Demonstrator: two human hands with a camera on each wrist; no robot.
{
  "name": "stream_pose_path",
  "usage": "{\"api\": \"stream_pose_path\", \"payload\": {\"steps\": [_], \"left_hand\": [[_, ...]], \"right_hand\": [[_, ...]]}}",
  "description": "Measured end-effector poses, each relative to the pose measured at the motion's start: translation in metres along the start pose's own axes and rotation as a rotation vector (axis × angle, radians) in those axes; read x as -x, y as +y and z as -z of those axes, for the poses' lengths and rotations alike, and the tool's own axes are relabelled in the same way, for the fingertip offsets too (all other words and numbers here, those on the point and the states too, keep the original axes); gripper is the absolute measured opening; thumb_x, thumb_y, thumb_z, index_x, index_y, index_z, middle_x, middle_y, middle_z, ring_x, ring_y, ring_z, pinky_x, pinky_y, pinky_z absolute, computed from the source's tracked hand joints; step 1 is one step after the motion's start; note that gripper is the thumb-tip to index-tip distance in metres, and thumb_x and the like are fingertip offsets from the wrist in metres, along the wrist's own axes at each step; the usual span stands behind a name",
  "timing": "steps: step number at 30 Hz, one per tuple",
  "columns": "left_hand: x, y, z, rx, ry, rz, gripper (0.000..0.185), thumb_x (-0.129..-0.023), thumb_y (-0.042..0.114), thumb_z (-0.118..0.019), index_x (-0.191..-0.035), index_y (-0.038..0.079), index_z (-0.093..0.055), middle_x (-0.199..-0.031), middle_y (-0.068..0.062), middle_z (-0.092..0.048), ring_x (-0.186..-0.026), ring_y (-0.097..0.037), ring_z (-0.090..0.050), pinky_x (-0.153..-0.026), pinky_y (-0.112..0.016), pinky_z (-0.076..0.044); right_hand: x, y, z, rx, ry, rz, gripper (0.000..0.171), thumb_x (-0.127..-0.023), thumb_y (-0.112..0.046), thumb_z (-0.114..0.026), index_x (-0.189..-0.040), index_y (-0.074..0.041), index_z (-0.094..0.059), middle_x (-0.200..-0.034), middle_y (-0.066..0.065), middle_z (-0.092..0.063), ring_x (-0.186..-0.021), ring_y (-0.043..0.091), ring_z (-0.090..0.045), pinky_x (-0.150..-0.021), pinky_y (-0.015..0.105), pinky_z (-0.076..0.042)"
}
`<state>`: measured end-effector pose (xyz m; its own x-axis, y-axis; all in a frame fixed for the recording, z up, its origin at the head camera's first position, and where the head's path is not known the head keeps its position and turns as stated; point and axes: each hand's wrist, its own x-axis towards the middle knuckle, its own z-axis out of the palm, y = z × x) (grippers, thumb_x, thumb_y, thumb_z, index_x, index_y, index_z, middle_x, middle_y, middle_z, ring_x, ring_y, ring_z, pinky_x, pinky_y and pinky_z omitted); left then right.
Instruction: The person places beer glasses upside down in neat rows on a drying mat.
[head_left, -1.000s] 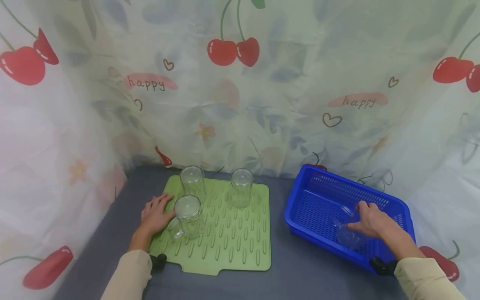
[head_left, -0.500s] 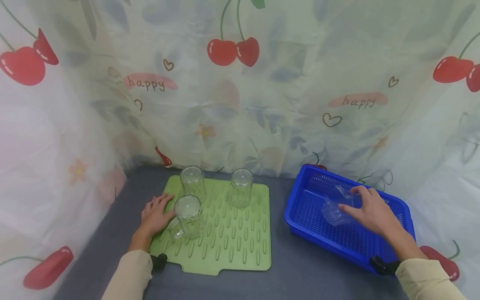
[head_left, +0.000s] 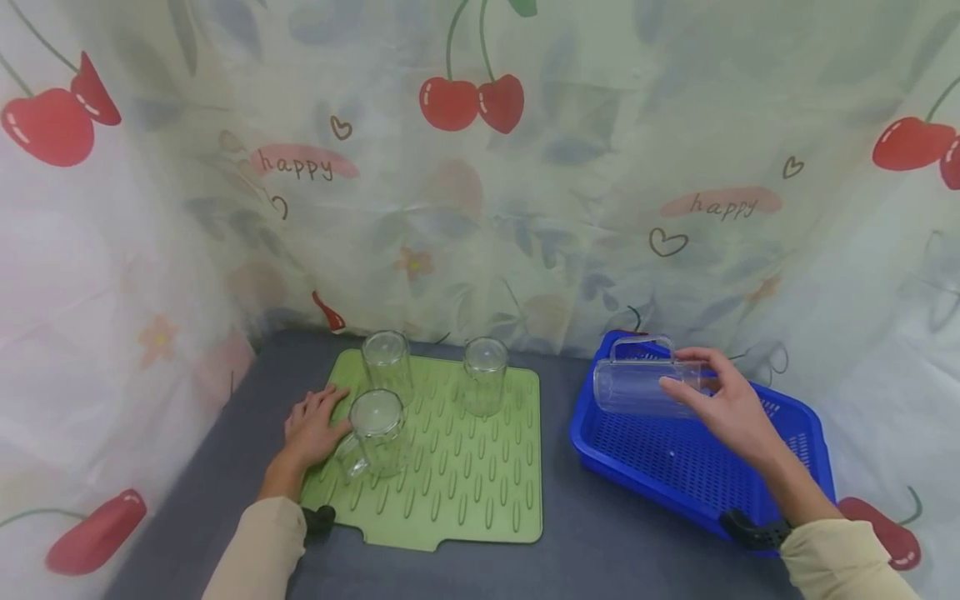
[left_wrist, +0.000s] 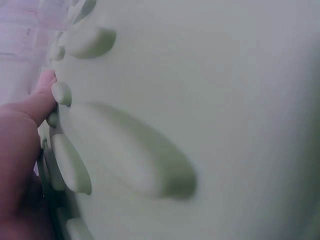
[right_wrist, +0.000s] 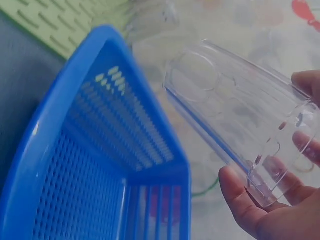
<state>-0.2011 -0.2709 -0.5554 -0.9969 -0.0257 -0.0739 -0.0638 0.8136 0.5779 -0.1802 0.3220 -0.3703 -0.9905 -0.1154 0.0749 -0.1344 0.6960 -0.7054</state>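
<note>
My right hand (head_left: 723, 408) grips a clear glass mug (head_left: 637, 387) by one end, with the thumb on the near side. The mug lies sideways in the air above the blue basket (head_left: 652, 479), its handle pointing up. In the right wrist view the fingers (right_wrist: 240, 200) wrap round one end of the mug (right_wrist: 225, 110). On the green drying mat (head_left: 465, 492), my left hand (head_left: 311, 429) rests flat at the left edge, beside a glass mug (head_left: 378, 433). Two more glass mugs, a back left one (head_left: 386, 367) and a back right one (head_left: 483, 379), stand upside down.
The mat and basket sit on a dark grey tabletop (head_left: 570, 550), with a gap between them. A curtain (head_left: 480, 208) printed with cherries hangs close behind and at both sides.
My right hand has lifted the glass mug up out of the basket, moving it leftward and turning it sideways. The left hand and the mugs on the mat have stayed put.
</note>
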Motion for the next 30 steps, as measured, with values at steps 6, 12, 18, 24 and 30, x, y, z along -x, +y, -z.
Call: {"api": "stream_pose_path", "payload": {"steps": [6, 12, 18, 24, 30], "left_hand": [[0.001, 0.0, 0.002, 0.0, -0.018, 0.003, 0.061, -0.103, 0.035, -0.057, -0.158, 0.016, -0.037, -0.169, -0.016, -0.019, -0.151, -0.053, -0.01, -0.114, -0.075, -0.011], [0.002, -0.003, 0.001, 0.008, 0.001, -0.017, 0.062, -0.101, 0.036, -0.059, -0.156, 0.015, -0.04, -0.167, -0.018, -0.022, -0.148, -0.056, -0.013, -0.112, -0.077, -0.012], [0.0, -0.008, -0.003, 0.019, 0.0, -0.025, 0.062, -0.1, 0.036, -0.055, -0.157, 0.016, -0.039, -0.168, -0.017, -0.02, -0.149, -0.056, -0.011, -0.113, -0.077, -0.009], [0.001, -0.009, -0.003, 0.021, -0.007, -0.023, 0.062, -0.101, 0.037, -0.056, -0.157, 0.017, -0.039, -0.168, -0.017, -0.021, -0.15, -0.055, -0.011, -0.113, -0.077, -0.01], [-0.001, -0.001, 0.003, -0.01, -0.029, 0.001, 0.06, -0.103, 0.032, -0.056, -0.158, 0.017, -0.037, -0.169, -0.016, -0.02, -0.152, -0.053, -0.01, -0.115, -0.075, -0.011]], "right_hand": [[-0.001, -0.017, -0.011, -0.113, -0.013, 0.032, 0.056, -0.103, -0.04, -0.06, -0.149, -0.014, -0.041, -0.149, 0.013, -0.047, -0.098, -0.011, -0.061, -0.079, 0.022, -0.056], [0.001, -0.03, -0.02, -0.179, -0.001, 0.011, 0.054, -0.103, -0.039, -0.06, -0.147, -0.014, -0.041, -0.149, 0.011, -0.046, -0.099, -0.012, -0.062, -0.081, 0.016, -0.054], [0.005, -0.037, -0.028, -0.23, -0.007, 0.008, 0.053, -0.104, -0.038, -0.06, -0.147, -0.013, -0.04, -0.152, 0.01, -0.044, -0.102, -0.011, -0.062, -0.083, 0.014, -0.054], [0.007, -0.042, -0.038, -0.298, -0.032, 0.019, 0.052, -0.105, -0.036, -0.058, -0.147, -0.013, -0.039, -0.154, 0.01, -0.043, -0.106, -0.012, -0.062, -0.086, 0.014, -0.054], [0.006, -0.048, -0.051, -0.377, -0.043, 0.028, 0.05, -0.105, -0.034, -0.059, -0.146, -0.013, -0.04, -0.153, 0.009, -0.044, -0.107, -0.01, -0.064, -0.089, 0.014, -0.054]]}}
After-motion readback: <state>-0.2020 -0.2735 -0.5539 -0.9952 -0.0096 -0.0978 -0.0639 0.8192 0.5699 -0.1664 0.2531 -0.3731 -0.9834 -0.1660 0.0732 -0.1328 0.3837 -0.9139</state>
